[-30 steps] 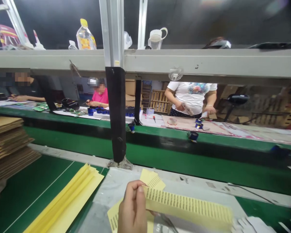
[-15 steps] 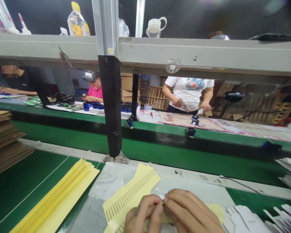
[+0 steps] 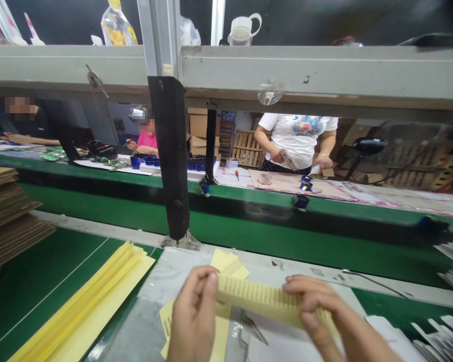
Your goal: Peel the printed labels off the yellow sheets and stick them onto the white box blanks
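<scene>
My left hand (image 3: 194, 317) pinches the left end of a yellow strip of labels (image 3: 262, 297) held level above the bench. At the strip's right end, my right hand (image 3: 324, 314) grips it from above. Under the strip lie more yellow label sheets (image 3: 226, 264) on a grey plastic sheet (image 3: 166, 286). A thin metal tool, perhaps tweezers (image 3: 253, 327), rests on the grey sheet between my hands.
A stack of long yellow sheets (image 3: 94, 301) lies on the green mat at left, and brown cardboard is piled (image 3: 7, 211) at far left. White cut pieces (image 3: 438, 337) sit at right. A black post (image 3: 171, 161) stands ahead. Three people work beyond the green conveyor (image 3: 324, 208).
Half a second ago both hands met at one spot on the sheet. Now they are spread apart, holding a strip by its two ends. The view shifted slightly.
</scene>
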Tool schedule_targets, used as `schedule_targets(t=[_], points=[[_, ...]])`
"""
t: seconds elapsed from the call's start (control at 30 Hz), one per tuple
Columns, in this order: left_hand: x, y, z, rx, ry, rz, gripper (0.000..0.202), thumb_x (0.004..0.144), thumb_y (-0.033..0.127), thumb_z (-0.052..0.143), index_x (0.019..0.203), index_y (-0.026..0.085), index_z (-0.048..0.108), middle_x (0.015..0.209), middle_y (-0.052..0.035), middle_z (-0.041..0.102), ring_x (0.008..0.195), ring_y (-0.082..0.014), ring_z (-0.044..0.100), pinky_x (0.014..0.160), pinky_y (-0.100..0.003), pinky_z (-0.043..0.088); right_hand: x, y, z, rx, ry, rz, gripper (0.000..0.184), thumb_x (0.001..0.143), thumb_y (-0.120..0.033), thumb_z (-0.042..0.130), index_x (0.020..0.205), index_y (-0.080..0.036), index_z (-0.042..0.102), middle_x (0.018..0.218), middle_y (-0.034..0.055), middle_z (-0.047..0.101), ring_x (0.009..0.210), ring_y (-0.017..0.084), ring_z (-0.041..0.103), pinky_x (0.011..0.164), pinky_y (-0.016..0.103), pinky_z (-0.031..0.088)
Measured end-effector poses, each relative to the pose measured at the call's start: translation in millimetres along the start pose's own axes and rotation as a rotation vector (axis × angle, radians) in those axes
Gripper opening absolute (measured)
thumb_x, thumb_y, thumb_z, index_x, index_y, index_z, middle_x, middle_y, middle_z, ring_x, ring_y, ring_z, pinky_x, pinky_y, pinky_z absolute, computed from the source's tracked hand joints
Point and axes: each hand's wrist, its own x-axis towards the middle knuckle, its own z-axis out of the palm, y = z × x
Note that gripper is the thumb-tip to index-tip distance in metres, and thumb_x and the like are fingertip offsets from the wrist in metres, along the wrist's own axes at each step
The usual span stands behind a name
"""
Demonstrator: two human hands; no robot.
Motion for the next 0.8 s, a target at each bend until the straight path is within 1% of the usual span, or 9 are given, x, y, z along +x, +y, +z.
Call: schedule_targets(t=[0.03,0.1,0.2,0.3,0.4,0.47,0.53,0.63,0.8], points=[[7.8,5.6,-5.0,-0.01,0.069,0.028,0.023,0.087,0.044,0.062,0.093,0.022,0.062,0.08,-0.0005,0.064,0.077,-0.019,0.057,0.067,-0.023,0.042,-0.1,8.4,-8.9,-0.019,-0.008,0.076,0.008,0.096,-0.032,0.05,0.092,-0.027,0.055,0.104,0.0036,0.07,0.099,0.016,0.069,0.078,0.017,0.057],[23.8,12.7,-15.9,-0.082,0.157,0.033,0.016,0.086,0.038,0.066,0.09,0.023,0.063,0.085,0.0006,0.063,0.081,-0.0177,0.055,0.067,-0.02,0.042,-0.1,24.0,-21.2,-0.041,-0.086,0.198,0.016,0.096,-0.039,0.049,0.089,-0.027,0.056,0.104,0.0033,0.067,0.096,0.015,0.068,0.075,0.015,0.055],[41.5,14.1,-27.9,-0.343,0.23,-0.077,0.009,0.084,0.028,0.066,0.082,0.021,0.061,0.082,0.0028,0.059,0.076,-0.0138,0.051,0.064,-0.017,0.041,0.8,36.0,-18.0,0.028,-0.351,0.348,0.026,0.094,-0.047,0.048,0.083,-0.025,0.058,0.112,0.0059,0.063,0.105,0.019,0.064,0.089,0.026,0.053],[47.8,12.7,-30.6,-0.533,0.129,-0.217,0.012,0.076,0.024,0.068,0.074,0.019,0.057,0.069,0.0024,0.052,0.06,-0.0117,0.045,0.054,-0.019,0.041,2.8,32.0,3.4,0.149,-0.535,0.517,0.029,0.092,-0.049,0.047,0.082,-0.024,0.059,0.121,0.0072,0.061,0.119,0.024,0.057,0.104,0.037,0.044],[46.8,14.3,-29.2,-0.683,-0.034,-0.327,0.016,0.067,0.019,0.072,0.067,0.016,0.057,0.054,0.0045,0.035,0.049,-0.0097,0.031,0.045,-0.021,0.035,5.6,24.7,20.7,0.232,-0.574,0.605,0.027,0.089,-0.048,0.049,0.082,-0.024,0.06,0.12,0.007,0.063,0.121,0.026,0.055,0.107,0.04,0.04],[45.0,16.3,-28.4,-0.756,-0.094,-0.359,0.013,0.068,0.016,0.071,0.066,0.015,0.058,0.053,0.0044,0.032,0.048,-0.0094,0.03,0.045,-0.021,0.035,7.3,23.3,24.8,0.238,-0.578,0.642,0.023,0.085,-0.045,0.052,0.082,-0.024,0.061,0.119,0.0071,0.064,0.119,0.027,0.055,0.106,0.041,0.04],[43.6,17.7,-27.7,-0.804,-0.133,-0.388,0.012,0.075,0.016,0.066,0.066,0.015,0.059,0.054,0.0033,0.034,0.047,-0.0093,0.031,0.045,-0.021,0.035,9.2,24.9,24.8,0.225,-0.597,0.655,0.017,0.082,-0.038,0.054,0.082,-0.023,0.061,0.118,0.0072,0.063,0.117,0.027,0.055,0.105,0.043,0.039],[43.5,17.2,-26.2,-0.813,-0.173,-0.407,0.017,0.082,0.016,0.059,0.065,0.014,0.06,0.052,0.0029,0.034,0.045,-0.0091,0.033,0.044,-0.022,0.035,14.2,28.6,22.9,0.192,-0.694,0.598,0.012,0.078,-0.03,0.052,0.081,-0.022,0.06,0.11,0.0067,0.063,0.111,0.025,0.057,0.102,0.042,0.042],[44.4,15.0,-24.1,-0.78,-0.198,-0.418,0.022,0.085,0.016,0.054,0.063,0.014,0.059,0.048,0.0031,0.034,0.041,-0.0095,0.035,0.041,-0.023,0.036,30.5,27.2,22.1,0.146,-0.79,0.571,0.011,0.073,-0.023,0.051,0.079,-0.021,0.06,0.099,0.0057,0.064,0.1,0.024,0.06,0.095,0.041,0.046]])
